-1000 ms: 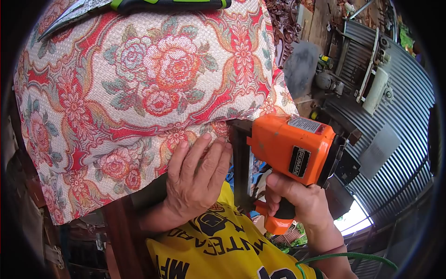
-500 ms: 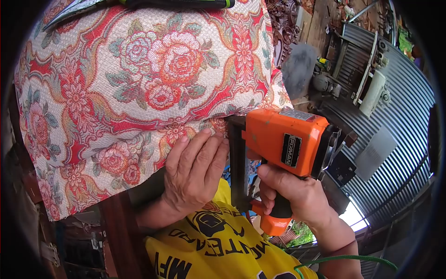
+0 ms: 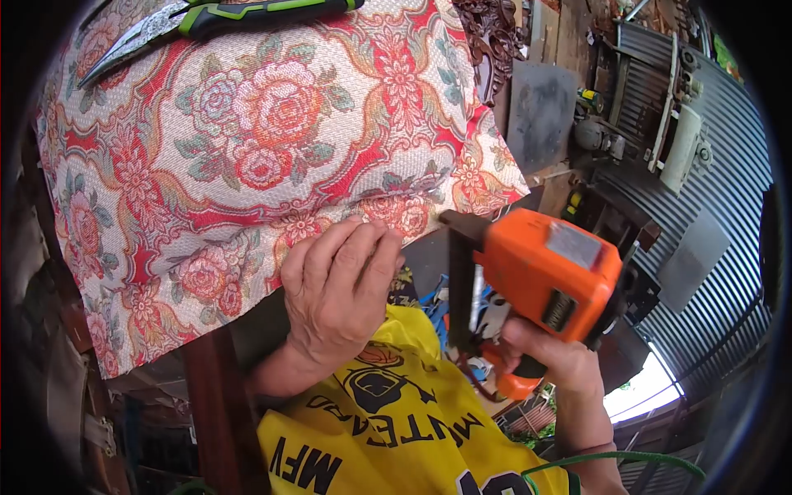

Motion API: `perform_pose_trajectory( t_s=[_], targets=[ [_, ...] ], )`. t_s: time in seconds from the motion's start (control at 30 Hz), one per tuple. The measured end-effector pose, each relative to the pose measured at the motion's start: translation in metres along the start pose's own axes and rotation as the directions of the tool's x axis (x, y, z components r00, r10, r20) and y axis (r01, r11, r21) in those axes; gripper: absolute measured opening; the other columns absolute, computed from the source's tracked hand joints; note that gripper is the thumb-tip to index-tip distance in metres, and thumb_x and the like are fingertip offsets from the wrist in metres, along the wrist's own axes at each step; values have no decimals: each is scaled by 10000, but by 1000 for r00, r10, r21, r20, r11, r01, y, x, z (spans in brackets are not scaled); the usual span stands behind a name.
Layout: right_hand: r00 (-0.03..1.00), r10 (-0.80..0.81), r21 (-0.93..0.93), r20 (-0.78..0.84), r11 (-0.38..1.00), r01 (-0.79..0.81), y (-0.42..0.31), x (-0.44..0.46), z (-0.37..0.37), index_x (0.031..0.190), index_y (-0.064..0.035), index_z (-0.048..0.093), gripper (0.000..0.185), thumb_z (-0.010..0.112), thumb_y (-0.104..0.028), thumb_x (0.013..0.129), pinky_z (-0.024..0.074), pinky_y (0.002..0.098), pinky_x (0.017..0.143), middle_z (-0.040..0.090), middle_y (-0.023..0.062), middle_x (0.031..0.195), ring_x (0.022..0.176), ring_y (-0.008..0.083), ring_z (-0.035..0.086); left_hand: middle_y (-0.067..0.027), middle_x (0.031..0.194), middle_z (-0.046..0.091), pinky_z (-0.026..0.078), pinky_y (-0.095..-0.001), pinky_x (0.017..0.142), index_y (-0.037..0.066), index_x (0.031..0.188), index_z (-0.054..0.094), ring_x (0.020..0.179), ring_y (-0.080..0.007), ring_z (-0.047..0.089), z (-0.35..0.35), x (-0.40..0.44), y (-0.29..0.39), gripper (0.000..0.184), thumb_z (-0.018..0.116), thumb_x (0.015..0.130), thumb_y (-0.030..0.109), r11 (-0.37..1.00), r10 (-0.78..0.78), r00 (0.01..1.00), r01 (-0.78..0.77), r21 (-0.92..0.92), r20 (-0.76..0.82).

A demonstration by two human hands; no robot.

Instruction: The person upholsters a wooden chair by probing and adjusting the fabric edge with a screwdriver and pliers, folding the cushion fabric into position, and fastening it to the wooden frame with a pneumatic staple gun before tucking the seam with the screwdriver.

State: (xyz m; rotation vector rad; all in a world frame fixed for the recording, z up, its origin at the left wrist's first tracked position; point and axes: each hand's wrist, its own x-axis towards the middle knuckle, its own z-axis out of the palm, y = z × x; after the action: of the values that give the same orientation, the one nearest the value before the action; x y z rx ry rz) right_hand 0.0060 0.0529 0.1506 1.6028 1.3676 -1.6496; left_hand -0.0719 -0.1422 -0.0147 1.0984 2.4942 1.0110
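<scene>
My right hand [image 3: 551,356] is wrapped round the black grip of an orange pneumatic staple gun [image 3: 544,268]. The gun's dark nose reaches the folded fabric edge near its right corner; whether it touches, I cannot tell. Floral upholstery fabric [image 3: 280,99] in red, cream and green covers a padded piece. Flat on the fabric's near edge rests my left hand [image 3: 338,301], its fingers stretched out and pressing the fabric down, with no tool in it. Shears [image 3: 268,18] with green and black handles lie on top of the fabric at the upper left.
A green hose [image 3: 615,455] runs across my right forearm. Below the fabric stands a dark wooden post [image 3: 216,412]. To the right are a grey flat panel [image 3: 540,111], corrugated metal sheeting [image 3: 726,198] and carved dark wood [image 3: 495,41].
The staple gun has moved right, away from my left hand, and tilted. My left hand stays on the fabric edge. The view has shifted slightly, showing more of the shears.
</scene>
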Motion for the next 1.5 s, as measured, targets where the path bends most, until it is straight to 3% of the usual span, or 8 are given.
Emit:
perform_pose_trajectory(
  t_s=[0.4,0.53,0.73,1.0,1.07,1.27,1.4,1.5],
  targets=[
    [950,-310,-458,-35,850,260,78,41,-175,1126,-29,717,272,820,-132,896,548,306,651,723,23,942,703,129,678,-38,1293,627,390,-467,1031,137,1348,658,1164,-272,541,16,9,32,577,767,883,460,926,-70,998,69,370,-12],
    [767,-555,-748,323,347,566,38,89,-242,1161,-52,712,388,873,-214,848,540,356,879,739,40,1067,983,189,702,-84,1295,627,423,-477,1045,86,1293,653,1199,-316,566,22,14,46,567,798,847,404,883,-57,998,70,464,-41],
    [441,-580,-672,685,-267,691,-26,148,-287,1053,-99,733,335,831,-185,744,466,413,866,740,114,970,977,351,627,-95,1304,619,421,-486,1094,82,1308,624,1253,-330,545,32,7,70,602,816,825,387,866,-105,985,157,474,-134],
    [194,-654,-564,731,-419,712,-78,105,-267,1260,-91,699,592,798,-130,678,483,407,928,681,185,1049,988,380,581,-90,1333,597,403,-482,1120,92,1297,622,1249,-326,538,41,3,66,607,826,813,397,853,-54,975,156,497,-214],
    [383,-544,-638,747,-421,645,-99,88,-266,1249,-63,689,607,822,-142,662,486,398,957,664,174,1090,1029,360,594,-89,1338,594,398,-481,1125,90,1291,623,1250,-326,537,44,2,70,604,828,812,395,846,-48,967,172,504,-249],
    [71,-533,-426,843,-582,693,-171,102,-266,1163,-38,691,560,883,-212,667,485,407,978,647,166,1087,1055,355,588,-85,1335,595,385,-489,1139,87,1296,616,1262,-328,532,46,5,79,622,837,801,390,847,-112,961,226,481,-255],
    [240,-315,-360,918,-410,838,-237,92,-212,1088,-32,701,413,865,-179,738,502,420,932,700,144,1033,977,333,641,-91,1348,595,367,-504,1168,84,1311,622,1292,-330,529,48,5,80,650,825,803,434,842,-187,951,283,459,-245],
    [-88,-140,-6,986,-563,827,-273,112,-181,1070,-13,687,386,863,-158,759,500,413,895,709,139,1017,926,313,652,-116,1390,595,336,-520,1196,85,1377,610,1348,-311,521,48,7,98,646,771,866,445,804,-303,929,370,465,-215]
  ],
)
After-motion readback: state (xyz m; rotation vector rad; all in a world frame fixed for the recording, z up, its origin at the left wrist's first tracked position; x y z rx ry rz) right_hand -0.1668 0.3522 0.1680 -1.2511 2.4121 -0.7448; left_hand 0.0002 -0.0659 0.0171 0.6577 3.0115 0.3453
